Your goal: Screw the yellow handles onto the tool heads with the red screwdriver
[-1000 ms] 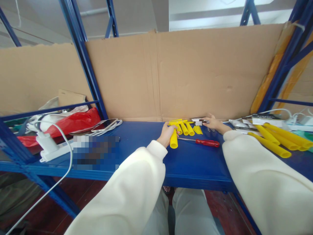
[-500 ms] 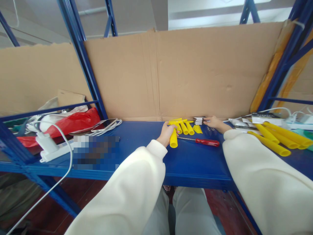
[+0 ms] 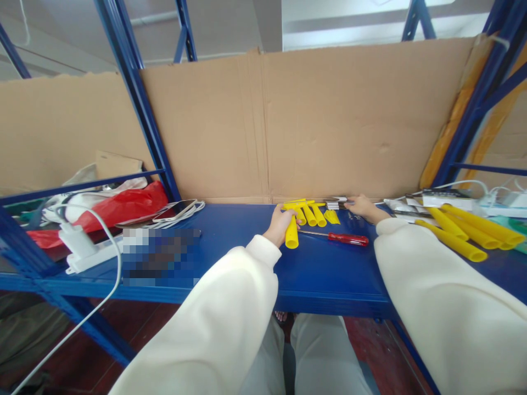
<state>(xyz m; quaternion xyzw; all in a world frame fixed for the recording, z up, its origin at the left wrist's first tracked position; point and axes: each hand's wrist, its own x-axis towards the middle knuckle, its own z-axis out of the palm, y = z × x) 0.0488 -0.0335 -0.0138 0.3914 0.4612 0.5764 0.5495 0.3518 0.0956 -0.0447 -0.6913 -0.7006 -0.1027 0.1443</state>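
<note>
My left hand (image 3: pixel 282 224) is closed around a short yellow tube (image 3: pixel 292 236), its open end facing me. Just beyond it, several more yellow tubes (image 3: pixel 309 215) lie side by side on the blue shelf. With bent fingers, my right hand (image 3: pixel 363 207) pinches the right edge of a small flat dark-and-white piece (image 3: pixel 339 198) at the top of a small stack (image 3: pixel 335 206) by the cardboard. Its fingertips are small and partly hidden. A screwdriver (image 3: pixel 348 238) with a red handle lies between my hands, and a yellow scrap (image 3: pixel 331 217) sits behind it.
Longer yellow tubes (image 3: pixel 473 233) and white packs lie at the right. On the left are a white power strip (image 3: pixel 94 255), a red bag (image 3: pixel 127 206) and a coiled white cable (image 3: pixel 193 211). A cardboard sheet (image 3: pixel 329 126) stands along the back of the blue shelf (image 3: pixel 329 274).
The top piece of the small stack is now raised and shifted apart from the rest at my right fingertips. My left hand keeps its hold on the yellow tube.
</note>
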